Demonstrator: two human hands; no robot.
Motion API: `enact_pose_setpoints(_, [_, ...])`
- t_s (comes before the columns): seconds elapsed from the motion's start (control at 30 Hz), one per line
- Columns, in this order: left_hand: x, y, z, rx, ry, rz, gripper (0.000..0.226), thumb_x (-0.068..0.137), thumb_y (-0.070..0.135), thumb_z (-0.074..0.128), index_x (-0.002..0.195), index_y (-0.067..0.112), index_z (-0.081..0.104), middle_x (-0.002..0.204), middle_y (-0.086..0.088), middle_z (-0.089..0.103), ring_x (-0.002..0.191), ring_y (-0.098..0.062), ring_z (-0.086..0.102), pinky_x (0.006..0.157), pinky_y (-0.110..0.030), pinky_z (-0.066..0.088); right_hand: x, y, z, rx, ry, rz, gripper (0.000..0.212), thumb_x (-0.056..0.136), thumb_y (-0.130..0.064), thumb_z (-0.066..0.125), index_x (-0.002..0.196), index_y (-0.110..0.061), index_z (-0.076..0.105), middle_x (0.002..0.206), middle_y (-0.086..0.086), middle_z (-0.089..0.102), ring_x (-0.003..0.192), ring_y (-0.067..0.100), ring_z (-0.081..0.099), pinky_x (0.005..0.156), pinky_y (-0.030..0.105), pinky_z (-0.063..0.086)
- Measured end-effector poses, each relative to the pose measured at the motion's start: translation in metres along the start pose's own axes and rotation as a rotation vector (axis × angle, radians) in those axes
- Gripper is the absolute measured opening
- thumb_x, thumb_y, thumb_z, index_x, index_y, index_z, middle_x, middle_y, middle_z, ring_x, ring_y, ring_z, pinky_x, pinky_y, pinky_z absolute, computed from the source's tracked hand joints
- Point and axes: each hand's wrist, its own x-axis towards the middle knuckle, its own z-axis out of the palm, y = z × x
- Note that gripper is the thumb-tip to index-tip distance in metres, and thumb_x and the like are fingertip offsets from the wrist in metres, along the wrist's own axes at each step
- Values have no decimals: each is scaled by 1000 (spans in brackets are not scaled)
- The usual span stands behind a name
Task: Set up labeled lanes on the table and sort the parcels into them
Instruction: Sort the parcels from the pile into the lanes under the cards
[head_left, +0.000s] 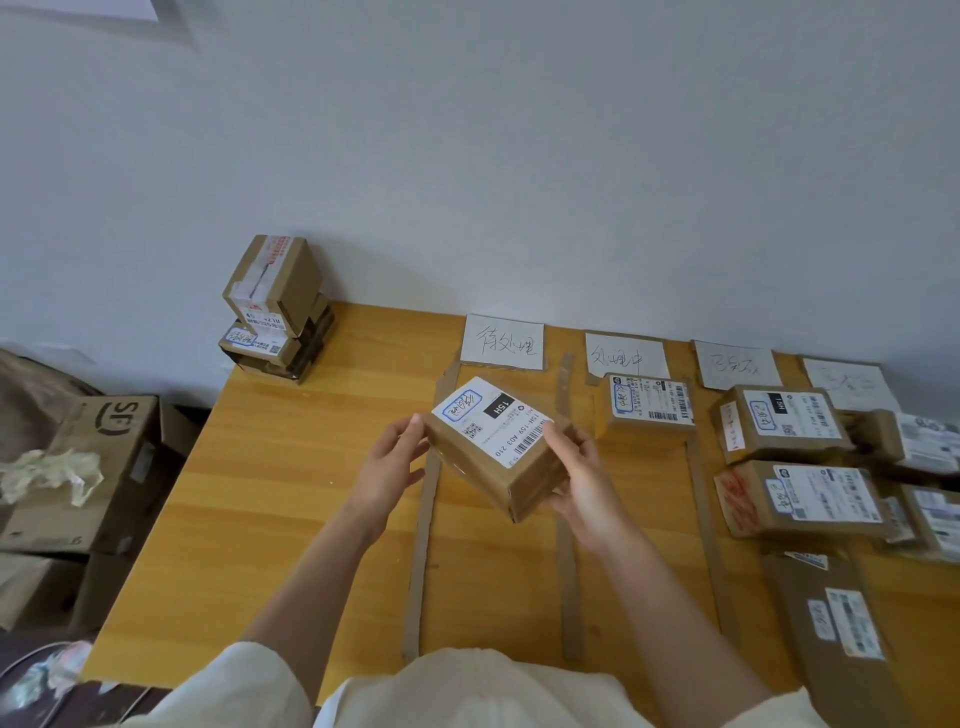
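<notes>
Both hands, left (387, 462) and right (582, 467), clasp parcel (498, 447); label reads "15H-159 A03 210".

Pale grey wall (519, 156), wooden table (291, 493), soft daylight

We see four label cards (502, 342) lined along the table (291, 467) back edge. Left of them stands a parcel stack (272, 306); before them, strips (566, 499) divide lanes holding parcels (779, 421).

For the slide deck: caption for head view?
Both hands hold a labeled parcel above the first lane.
</notes>
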Motion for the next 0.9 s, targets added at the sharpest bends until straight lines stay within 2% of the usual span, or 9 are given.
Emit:
enact_pose_setpoints(0.2, [-2, 3, 3, 44, 27, 1, 28, 95, 54, 45, 108, 34, 60, 122, 9, 61, 118, -12, 53, 104, -38, 42, 1, -1, -6, -82, 31, 16, 61, 80, -23, 75, 131, -17, 43, 115, 10, 67, 101, 23, 67, 78, 37, 55])
enact_pose_setpoints(0.3, [-2, 6, 2, 88, 1, 16, 41, 90, 48, 58, 127, 33, 53, 129, 11, 56, 120, -11, 52, 103, -34, 40, 2, -8, -12, -381, -34, -45, 75, 77, -24, 77, 137, -25, 33, 125, 5, 58, 106, 22, 64, 88, 38, 54])
enact_pose_setpoints(0.43, [-4, 12, 3, 193, -278, 25, 70, 72, 51, 75, 135, 42, 47, 136, 16, 48, 123, -7, 48, 98, -28, 36, 3, -28, -12, -606, -264, -36, 90, 61, -37, 77, 140, -41, 34, 126, -1, 58, 102, 23, 69, 91, 47, 55])
enact_pose_setpoints(0.5, [-2, 13, 3, 234, -428, -30, 79, 61, 57, 78, 133, 46, 48, 136, 14, 52, 125, -9, 50, 104, -34, 39, 5, -36, -8, -599, -337, -37, 89, 60, -37, 76, 140, -39, 37, 128, 2, 59, 102, 24, 70, 89, 44, 57])
enact_pose_setpoints(0.6, [-1, 13, 6, 300, -527, -97, 78, 60, 57, 80, 131, 44, 50, 124, 4, 65, 110, -13, 65, 99, -38, 48, 6, -45, -2, -608, -321, -78, 85, 65, -40, 74, 141, -38, 39, 132, -2, 57, 100, 19, 70, 82, 33, 58])
enact_pose_setpoints(0.7, [-2, 10, 11, 239, -413, -106, 79, 67, 56, 79, 135, 31, 49, 115, 0, 70, 99, -14, 70, 89, -34, 54, 10, -48, 1, -684, -81, -180, 75, 76, -44, 74, 142, -35, 41, 137, -9, 50, 111, 11, 59, 79, 26, 51])
enact_pose_setpoints(0.77, [-3, 8, 15, 136, -252, -116, 72, 73, 50, 76, 134, 25, 47, 108, -1, 72, 93, -15, 71, 78, -31, 55, 14, -46, -2, -649, 54, -189, 76, 79, -48, 72, 145, -29, 40, 140, -8, 48, 121, 12, 50, 91, 31, 46])
enact_pose_setpoints(0.83, [-3, 9, 18, 30, -132, -143, 65, 77, 49, 72, 132, 26, 46, 103, -2, 74, 89, -14, 71, 69, -29, 54, 18, -40, -6, -602, 76, -120, 81, 77, -55, 71, 146, -26, 39, 141, -4, 50, 124, 16, 51, 102, 42, 45])
enact_pose_setpoints(0.9, [-3, 9, 19, -46, -101, -164, 59, 79, 51, 70, 128, 26, 47, 100, -2, 75, 88, -14, 71, 68, -30, 54, 16, -34, -8, -577, 39, -47, 76, 79, -55, 71, 143, -26, 43, 134, -5, 55, 117, 16, 57, 101, 43, 48])
